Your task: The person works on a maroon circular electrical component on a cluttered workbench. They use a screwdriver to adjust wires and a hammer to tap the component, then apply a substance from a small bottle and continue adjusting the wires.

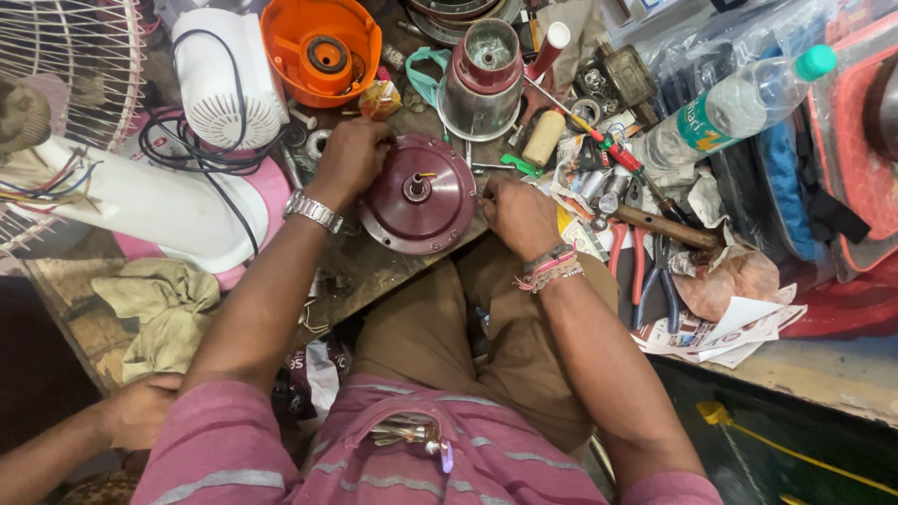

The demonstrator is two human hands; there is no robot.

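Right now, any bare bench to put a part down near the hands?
Little. A narrow bare strip of dark bench lies below the maroon round motor housing, between the left hand and right hand. Right of it, pliers and papers crowd; behind it, jars and the orange plastic base.

Lying on a worn, dark workbench (374, 266): maroon round motor base (418, 194) between left hand (351, 159) and right hand (519, 215); steel jar (482, 82) and orange housing (321, 47) beyond them; pliers (655, 276), hammer (664, 224), screwdriver (599, 140), plastic bottle (739, 103) lying past right hand.
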